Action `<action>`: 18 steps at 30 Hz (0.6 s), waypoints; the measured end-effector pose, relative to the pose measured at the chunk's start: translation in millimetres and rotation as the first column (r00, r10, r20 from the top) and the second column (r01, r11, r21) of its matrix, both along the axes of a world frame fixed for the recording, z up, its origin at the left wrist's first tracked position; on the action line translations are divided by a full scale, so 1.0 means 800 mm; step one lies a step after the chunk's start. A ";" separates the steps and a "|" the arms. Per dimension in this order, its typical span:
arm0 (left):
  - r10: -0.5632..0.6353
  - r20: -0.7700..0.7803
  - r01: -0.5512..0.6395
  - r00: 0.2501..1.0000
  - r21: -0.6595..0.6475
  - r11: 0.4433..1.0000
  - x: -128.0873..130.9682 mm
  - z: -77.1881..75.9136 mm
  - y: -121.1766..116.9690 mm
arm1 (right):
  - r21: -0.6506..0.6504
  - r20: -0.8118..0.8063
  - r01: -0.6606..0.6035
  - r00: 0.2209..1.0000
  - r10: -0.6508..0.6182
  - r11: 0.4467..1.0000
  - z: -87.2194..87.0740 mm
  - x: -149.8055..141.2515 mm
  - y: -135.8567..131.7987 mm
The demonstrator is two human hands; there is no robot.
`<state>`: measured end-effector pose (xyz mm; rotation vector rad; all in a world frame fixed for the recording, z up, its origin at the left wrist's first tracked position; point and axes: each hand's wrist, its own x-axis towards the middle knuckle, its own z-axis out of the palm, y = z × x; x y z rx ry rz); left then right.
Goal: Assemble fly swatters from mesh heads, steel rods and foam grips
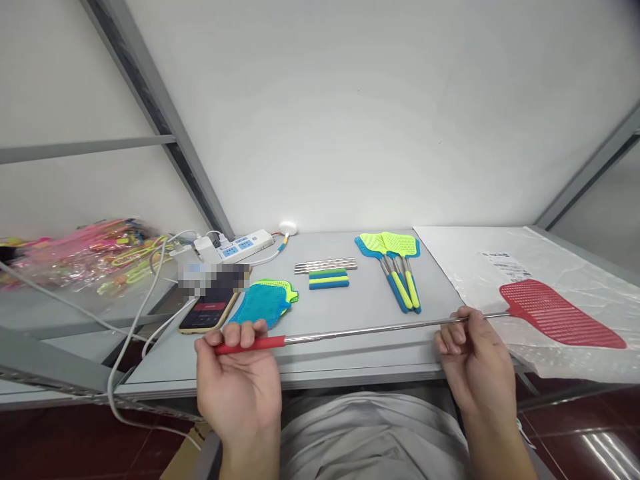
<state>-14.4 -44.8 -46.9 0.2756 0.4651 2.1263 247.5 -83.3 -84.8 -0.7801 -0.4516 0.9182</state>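
A fly swatter (560,313) with a red mesh head, a long extended metal rod and a red grip spans the view above the table's front edge. My left hand (245,373) is closed around its red grip. With thumb and fingers, my right hand (473,353) pinches the thin rod close to the head. Beyond them lie assembled swatters (400,267) with yellow and blue heads and handles. Loose blue and yellow swatter heads (265,303) are stacked near my left hand. Several metal rods (325,266) sit behind a row of coloured grips (329,279).
At left, a phone (213,303) lies beside a white power strip (245,247) with trailing cables. Plastic-wrapped colourful items (90,257) fill the left shelf. A white plastic bag (480,267) covers the table's right side. Metal posts (165,127) frame the workspace.
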 end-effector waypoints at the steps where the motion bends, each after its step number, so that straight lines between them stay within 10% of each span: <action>1: 0.007 0.016 -0.007 1.000 -0.001 1.000 -0.004 0.001 0.002 | -0.005 0.018 -0.002 1.000 0.002 1.000 -0.002 0.000 0.000; 18: -0.078 -0.035 0.080 0.996 0.060 0.995 0.009 -0.007 -0.002 | -0.016 0.327 -0.184 0.928 0.179 0.983 -0.025 -0.010 -0.006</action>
